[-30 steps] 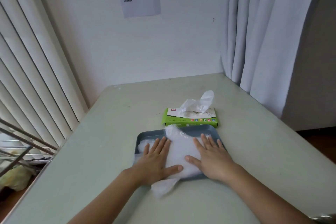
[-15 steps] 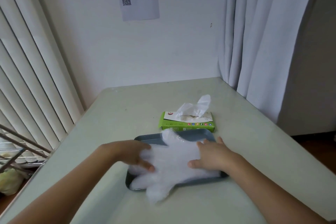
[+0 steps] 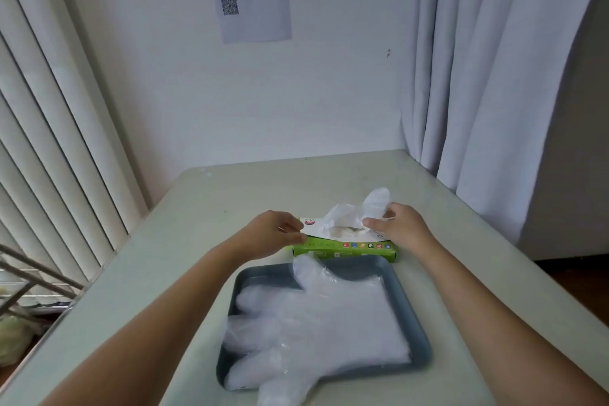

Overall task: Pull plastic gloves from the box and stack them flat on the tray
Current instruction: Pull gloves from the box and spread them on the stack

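I count two hands, one box, one tray and one loose glove standing up. My left hand (image 3: pixel 273 234) is curled onto the left end of the green glove box (image 3: pixel 346 249), its fingertips pinching the box's top edge. My right hand (image 3: pixel 398 229) is at the other end, thumb and fingers closed on the clear plastic glove (image 3: pixel 362 212) that sticks up out of the slot between the two hands.

Nearer to me than both hands, and just touching the box's front, sits the grey tray (image 3: pixel 260 277) on the table (image 3: pixel 197 208). In it lies a flat stack of gloves (image 3: pixel 329 323). The sheets are translucent and overlap, so I cannot count them. The stack's glove fingers spill over the tray's near left rim onto the table, and one of them reaches up toward the box.

What is inside the box is hidden by the crumpled plastic at the slot. Both my forearms are cut off at the bottom edge.
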Demonstrator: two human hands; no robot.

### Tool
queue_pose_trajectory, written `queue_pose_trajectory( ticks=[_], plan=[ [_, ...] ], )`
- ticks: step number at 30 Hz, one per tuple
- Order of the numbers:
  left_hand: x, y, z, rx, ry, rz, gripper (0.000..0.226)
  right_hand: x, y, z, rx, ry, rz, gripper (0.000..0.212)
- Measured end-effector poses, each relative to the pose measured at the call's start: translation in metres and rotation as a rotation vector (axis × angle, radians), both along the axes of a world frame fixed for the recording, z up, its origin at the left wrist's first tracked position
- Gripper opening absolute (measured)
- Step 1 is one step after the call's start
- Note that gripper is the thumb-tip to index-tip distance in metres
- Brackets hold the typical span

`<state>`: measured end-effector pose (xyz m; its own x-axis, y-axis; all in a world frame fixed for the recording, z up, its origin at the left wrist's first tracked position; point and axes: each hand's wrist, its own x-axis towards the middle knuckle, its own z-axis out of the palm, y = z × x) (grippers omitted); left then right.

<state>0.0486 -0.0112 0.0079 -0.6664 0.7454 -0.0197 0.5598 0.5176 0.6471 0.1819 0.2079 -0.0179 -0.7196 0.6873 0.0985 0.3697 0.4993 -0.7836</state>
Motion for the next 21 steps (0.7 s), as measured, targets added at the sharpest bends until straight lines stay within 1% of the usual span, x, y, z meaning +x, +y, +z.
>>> queue_pose_trajectory(
  ticks=[1,2,4,5,7,9,11,13,17,19,21],
  plan=[
    [-0.003,0.007,-0.004,0.018,-0.008,0.004,0.029,-0.004,0.003,-0.003,0.005,0.055,0.006,0.023],
    [-0.003,0.013,-0.007,0.030,-0.016,0.011,0.029,-0.004,0.003,-0.005,0.011,0.106,0.010,0.015],
    [-0.007,0.027,-0.015,0.048,-0.052,0.028,0.036,-0.009,0.007,-0.009,0.031,0.176,0.014,0.009],
    [-0.009,0.034,-0.018,0.050,-0.079,0.034,0.044,-0.012,0.009,-0.011,0.047,0.198,0.023,0.010],
    [-0.011,0.048,-0.025,0.044,-0.112,0.045,0.054,-0.016,0.012,-0.015,0.053,0.211,0.052,0.019],
    [-0.012,0.059,-0.028,0.071,-0.134,0.062,0.054,-0.018,0.016,-0.019,-0.006,0.233,0.072,0.024],
    [-0.013,0.070,-0.029,0.153,-0.165,0.084,0.050,-0.021,0.022,-0.022,-0.067,0.272,0.059,0.022],
    [-0.012,0.077,-0.026,0.216,-0.136,0.108,0.045,-0.022,0.024,-0.024,-0.106,0.294,0.056,0.024],
    [-0.015,0.090,-0.027,0.282,-0.114,0.147,0.022,-0.023,0.028,-0.032,-0.196,0.345,0.016,0.018],
    [-0.018,0.093,-0.031,0.335,-0.175,0.183,0.010,-0.022,0.029,-0.033,-0.223,0.358,0.003,0.027],
    [-0.020,0.094,-0.033,0.375,-0.252,0.225,0.011,-0.022,0.030,-0.032,-0.234,0.365,-0.012,0.037]
  ],
)
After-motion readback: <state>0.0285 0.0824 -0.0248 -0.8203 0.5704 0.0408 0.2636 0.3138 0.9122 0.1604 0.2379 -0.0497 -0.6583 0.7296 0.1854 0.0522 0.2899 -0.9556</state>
